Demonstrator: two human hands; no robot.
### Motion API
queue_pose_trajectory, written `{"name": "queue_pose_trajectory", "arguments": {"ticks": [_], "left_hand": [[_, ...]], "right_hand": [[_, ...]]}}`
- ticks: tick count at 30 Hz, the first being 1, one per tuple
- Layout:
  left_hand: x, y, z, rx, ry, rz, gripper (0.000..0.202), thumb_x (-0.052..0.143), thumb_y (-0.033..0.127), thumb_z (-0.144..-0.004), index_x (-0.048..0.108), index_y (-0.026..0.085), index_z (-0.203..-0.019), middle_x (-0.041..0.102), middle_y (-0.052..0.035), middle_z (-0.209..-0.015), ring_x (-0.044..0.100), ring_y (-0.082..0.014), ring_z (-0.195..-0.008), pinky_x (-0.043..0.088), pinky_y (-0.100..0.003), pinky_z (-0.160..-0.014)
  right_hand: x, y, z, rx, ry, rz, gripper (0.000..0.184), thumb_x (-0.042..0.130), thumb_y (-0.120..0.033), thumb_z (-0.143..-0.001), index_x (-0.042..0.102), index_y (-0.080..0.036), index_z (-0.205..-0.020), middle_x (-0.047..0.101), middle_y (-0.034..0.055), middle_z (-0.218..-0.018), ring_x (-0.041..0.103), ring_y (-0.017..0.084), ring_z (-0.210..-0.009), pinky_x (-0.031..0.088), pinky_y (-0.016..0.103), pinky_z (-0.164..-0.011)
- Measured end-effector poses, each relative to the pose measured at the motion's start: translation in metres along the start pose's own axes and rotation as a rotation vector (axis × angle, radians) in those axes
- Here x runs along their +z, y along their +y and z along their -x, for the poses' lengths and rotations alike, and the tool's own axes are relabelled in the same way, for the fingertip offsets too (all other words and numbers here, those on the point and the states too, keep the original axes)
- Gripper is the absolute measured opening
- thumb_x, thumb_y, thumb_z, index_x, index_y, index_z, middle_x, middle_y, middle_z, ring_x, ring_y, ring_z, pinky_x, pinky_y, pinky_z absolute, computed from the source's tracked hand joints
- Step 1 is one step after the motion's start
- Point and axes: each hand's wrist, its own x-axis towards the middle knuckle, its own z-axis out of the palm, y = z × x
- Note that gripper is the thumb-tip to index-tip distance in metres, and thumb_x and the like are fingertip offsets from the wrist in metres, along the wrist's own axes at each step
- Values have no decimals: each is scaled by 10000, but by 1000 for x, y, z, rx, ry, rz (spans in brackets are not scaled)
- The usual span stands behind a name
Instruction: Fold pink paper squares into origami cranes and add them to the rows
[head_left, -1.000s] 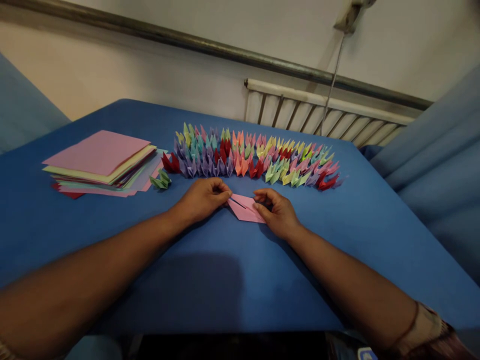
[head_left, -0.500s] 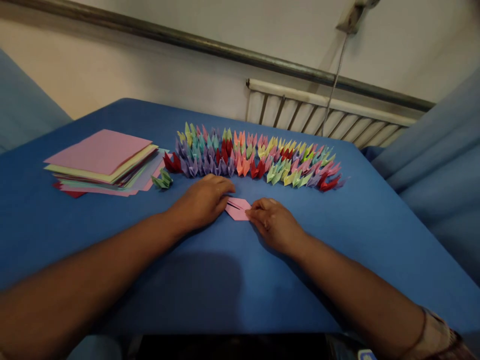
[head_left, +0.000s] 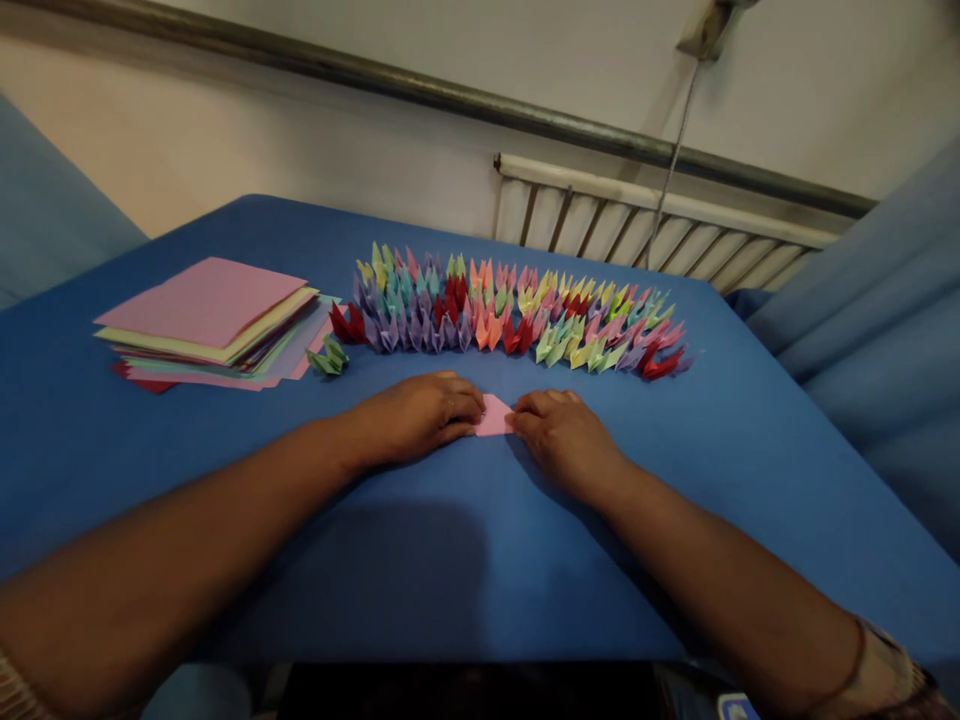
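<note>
The blue tabletop (head_left: 450, 560) fills most of the frame, and what lies on it suggests work that is well along but not finished. At the upper left sits a stack of flat coloured sheets (head_left: 206, 300), pink on top, with yellow, green and red edges showing below. None of them is folded, so a fair amount of paper seems left. Across the upper middle, just in front of the radiator (head_left: 660, 225), stand the folded paper pieces (head_left: 510, 310) in close rows of purple, red, orange, yellow, green and pink. They are too many to count, and they look like the finished share. Below them, at the centre of the frame, the left hand (head_left: 420, 415) and the right hand (head_left: 562, 435) lie low on the tabletop with their tips almost meeting. The fingers of both are close together and bent down, holding the ends of one small sheet against the surface, though the view does not show whether they pinch it or only press. One green folded piece (head_left: 328, 358) stands alone between the stack and the rows. Smallest is the pink paper (head_left: 495, 417), of which only a narrow part shows between the two hands. It lies flat and partly folded, so this piece appears mid-way, not yet shaped like those in the rows.
</note>
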Motion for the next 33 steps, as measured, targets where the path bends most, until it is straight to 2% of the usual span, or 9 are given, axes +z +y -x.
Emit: {"name": "queue_pose_trajectory", "arguments": {"ticks": [3, 6, 9, 14, 19, 24, 28, 33], "left_hand": [[6, 7, -3, -42, 27, -42, 228, 497, 291, -961, 701, 204, -1015, 698, -62, -1030, 616, -209, -982, 449, -337, -905], [9, 11, -3, -55, 41, -25, 218, 515, 300, -952, 695, 207, -1032, 690, -65, -1031, 613, -216, -993, 449, -346, -910], [8, 7, -1, -20, 25, -2, 216, 527, 309, -951, 688, 211, -1057, 681, -65, -1065, 602, -213, -1028, 440, -334, -923], [4, -1, -1, -2, -5, -40, 224, 498, 302, -970, 698, 208, -1007, 692, -55, -1040, 602, -198, -1000, 426, -309, -915], [1, 1, 0, -9, -7, -73, 243, 473, 285, -978, 699, 201, -1005, 695, -56, -989, 599, -195, -933, 434, -300, -858], [0, 9, 1, 1, -23, -194, 252, 458, 308, -978, 676, 187, -1019, 666, -67, -941, 576, -210, -882, 430, -322, -817], [3, 15, -1, 25, 1, -246, 204, 487, 268, -947, 660, 186, -1019, 652, -73, -953, 566, -215, -871, 425, -342, -828], [8, 16, -3, -39, 14, -201, 203, 502, 272, -940, 673, 187, -1012, 655, -74, -967, 578, -226, -922, 429, -362, -877]], "right_hand": [[-3, 3, 1, 26, 38, 27, 249, 490, -187, -972, 686, -212, -1123, 664, 98, -1129, 555, 258, -965, 390, 403, -786], [-3, 0, 1, -14, 66, -82, 260, 483, -193, -976, 669, -209, -1157, 662, 92, -1136, 559, 241, -978, 415, 392, -810], [2, -8, -1, -55, 52, -216, 234, 491, -233, -983, 690, -199, -1102, 673, 86, -1080, 571, 217, -965, 448, 367, -840], [10, -13, -4, 38, 73, -270, 205, 531, -253, -969, 695, -166, -1056, 665, 90, -1008, 573, 208, -940, 473, 343, -853], [13, -13, -8, 66, 90, -202, 213, 502, -281, -983, 694, -188, -989, 655, 82, -958, 561, 206, -905, 459, 337, -813], [13, -14, -9, 48, 70, -75, 264, 446, -284, -1002, 691, -189, -975, 655, 92, -949, 542, 222, -872, 430, 353, -766], [14, -15, -9, 48, 67, -14, 247, 450, -270, -997, 683, -190, -978, 656, 90, -943, 533, 228, -850, 415, 362, -745], [13, -17, -10, 74, 63, 10, 237, 454, -238, -985, 680, -170, -960, 654, 96, -922, 535, 232, -839, 412, 364, -734]]}}
